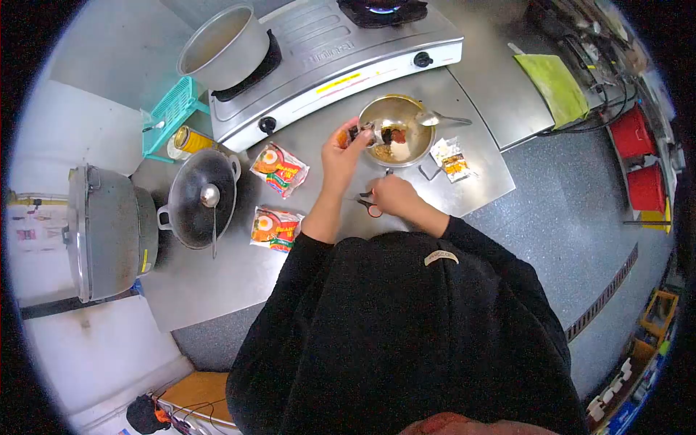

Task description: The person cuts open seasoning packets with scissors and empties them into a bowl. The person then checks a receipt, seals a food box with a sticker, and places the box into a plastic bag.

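My left hand [346, 145] is closed on small sachets [355, 135], dark and partly clear, at the left rim of a steel mixing bowl [368, 110]. Inside the bowl lie dark sauce, reddish-brown paste and pale powder [400, 149]. A metal spoon [448, 119] rests across its right rim. Just below the bowl, my right hand [397, 197] is closed at a pair of scissors [373, 210] with black and orange-red handles, low over the steel table. Its fingers partly hide the scissors. Torn, printed sachets [454, 165] lie right of the bowl.
Two instant noodle packs [278, 170] lie left of my hands. Beyond them stand a wok [181, 190] with a ladle and a big lidded pot [109, 232]. At the back, a gas stove [326, 61] carries a saucepan [226, 54]; its right burner shows a blue flame [383, 9].
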A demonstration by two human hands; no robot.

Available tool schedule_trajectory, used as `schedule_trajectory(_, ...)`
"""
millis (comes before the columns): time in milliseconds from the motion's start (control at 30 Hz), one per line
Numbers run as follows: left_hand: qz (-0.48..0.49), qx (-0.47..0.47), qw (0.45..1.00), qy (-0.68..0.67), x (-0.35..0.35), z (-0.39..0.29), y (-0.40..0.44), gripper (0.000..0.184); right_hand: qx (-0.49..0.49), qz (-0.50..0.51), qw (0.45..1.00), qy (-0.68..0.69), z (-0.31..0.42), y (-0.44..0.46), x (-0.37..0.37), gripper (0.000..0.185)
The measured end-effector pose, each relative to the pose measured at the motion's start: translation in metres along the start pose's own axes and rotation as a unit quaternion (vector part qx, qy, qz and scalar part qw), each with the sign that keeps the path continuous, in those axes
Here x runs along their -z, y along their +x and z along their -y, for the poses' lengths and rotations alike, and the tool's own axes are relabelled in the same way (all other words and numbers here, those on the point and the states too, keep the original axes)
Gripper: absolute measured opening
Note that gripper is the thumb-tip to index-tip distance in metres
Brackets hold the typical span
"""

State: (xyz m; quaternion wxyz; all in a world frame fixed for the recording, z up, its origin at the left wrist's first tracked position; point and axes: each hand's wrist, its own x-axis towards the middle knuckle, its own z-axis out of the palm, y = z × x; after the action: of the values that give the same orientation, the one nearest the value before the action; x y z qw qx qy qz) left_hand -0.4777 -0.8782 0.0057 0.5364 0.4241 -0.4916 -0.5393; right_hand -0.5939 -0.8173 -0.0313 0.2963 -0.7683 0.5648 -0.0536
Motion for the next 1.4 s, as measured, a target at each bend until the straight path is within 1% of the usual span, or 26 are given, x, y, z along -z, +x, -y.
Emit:
schedule_trajectory(33,-0.01,-0.004,1.0,-0.006,-0.003,0.002,0.0,0.037,0.001,-0.001,1.0,-0.002,0.003,-0.002,0.003,0.02)
schedule_trajectory(67,-0.02,-0.009,1.0,-0.012,-0.007,0.003,0.0,0.039,-0.041,-0.077,0.98,0.176,0.005,-0.004,0.007,0.021)
schedule_trajectory(100,-0.021,-0.012,1.0,-0.014,-0.012,0.004,0.001,0.039,-0.081,-0.151,0.922,0.347,0.007,-0.005,0.011,0.023)
schedule_trajectory(133,-0.037,-0.024,0.999,-0.027,-0.019,0.006,0.001,0.04,-0.08,-0.151,0.923,0.345,0.007,-0.002,0.015,0.023)
schedule_trajectory(167,-0.053,-0.035,0.997,-0.041,-0.025,0.009,0.0,0.041,-0.082,-0.15,0.835,0.522,0.006,0.002,0.02,0.024)
schedule_trajectory(200,-0.045,-0.004,0.997,-0.066,-0.032,0.009,-0.003,0.043,-0.082,-0.144,0.715,0.679,0.004,0.006,0.023,0.026)
schedule_trajectory(233,-0.043,-0.003,0.997,-0.068,-0.04,0.015,-0.003,0.043,-0.084,-0.146,0.715,0.679,0.001,0.011,0.024,0.026)
schedule_trajectory(300,-0.047,-0.022,0.996,-0.075,-0.052,0.021,0.0,0.045,-0.003,-0.174,0.511,0.842,-0.001,0.023,0.029,0.027)
schedule_trajectory(333,-0.017,0.004,0.998,-0.062,-0.054,0.023,-0.001,0.055,-0.019,-0.187,0.495,0.848,-0.003,0.025,0.031,0.025)
schedule_trajectory(467,-0.032,-0.099,0.994,-0.042,-0.055,0.035,0.007,0.079,-0.065,-0.313,0.531,0.785,-0.018,0.033,0.046,0.018)
schedule_trajectory(500,-0.034,-0.099,0.994,-0.043,-0.049,0.039,0.016,0.079,-0.065,-0.312,0.532,0.784,-0.03,0.037,0.052,0.018)
schedule_trajectory(533,-0.057,-0.13,0.989,0.042,-0.038,0.043,0.024,0.083,-0.106,-0.36,0.74,0.558,-0.049,0.042,0.059,0.016)
schedule_trajectory(567,-0.08,-0.159,0.976,0.127,-0.028,0.045,0.031,0.088,-0.137,-0.373,0.875,0.276,-0.064,0.048,0.064,0.015)
schedule_trajectory(600,-0.068,-0.164,0.973,0.15,-0.021,0.04,0.036,0.083,-0.137,-0.372,0.876,0.276,-0.073,0.054,0.066,0.015)
schedule_trajectory(633,-0.069,-0.163,0.973,0.15,-0.014,0.04,0.042,0.083,-0.061,-0.377,0.906,0.181,-0.081,0.061,0.067,0.014)
schedule_trajectory(667,-0.019,-0.18,0.953,0.241,-0.007,0.04,0.049,0.078,0.017,-0.376,0.923,0.084,-0.082,0.064,0.069,0.013)
schedule_trajectory(700,0.03,-0.194,0.923,0.33,-0.004,0.041,0.055,0.072,0.019,-0.375,0.923,0.083,-0.083,0.066,0.069,0.013)
schedule_trajectory(767,0.064,-0.192,0.91,0.361,-0.006,0.046,0.06,0.065,0.054,-0.27,0.961,-0.029,-0.083,0.07,0.07,0.012)
schedule_trajectory(800,0.1,-0.19,0.896,0.389,-0.008,0.048,0.063,0.058,0.057,-0.269,0.961,-0.03,-0.083,0.073,0.069,0.012)
schedule_trajectory(900,0.161,-0.165,0.905,0.359,-0.009,0.054,0.073,0.05,0.099,-0.25,0.956,-0.114,-0.082,0.081,0.069,0.014)
schedule_trajectory(933,0.16,-0.166,0.905,0.358,-0.009,0.056,0.076,0.05,0.113,-0.251,0.951,-0.14,-0.081,0.083,0.069,0.012)
schedule_trajectory(1000,0.176,-0.045,0.904,0.388,-0.012,0.044,0.074,0.034,0.126,-0.25,0.946,-0.165,-0.079,0.083,0.072,0.012)
schedule_trajectory(1100,0.15,-0.082,0.917,0.36,-0.012,0.048,0.077,0.02,0.153,-0.245,0.943,-0.166,-0.075,0.082,0.082,0.012)
schedule_trajectory(1167,0.15,-0.077,0.922,0.348,-0.012,0.048,0.077,0.019,0.109,-0.21,0.961,-0.143,-0.07,0.082,0.085,0.013)
schedule_trajectory(1333,0.137,-0.087,0.929,0.333,-0.011,0.049,0.077,0.018,0.095,-0.191,0.97,-0.117,-0.074,0.089,0.088,0.013)
schedule_trajectory(1400,0.169,-0.059,0.928,0.328,-0.008,0.048,0.08,0.019,0.076,-0.172,0.976,-0.109,-0.08,0.096,0.088,0.015)
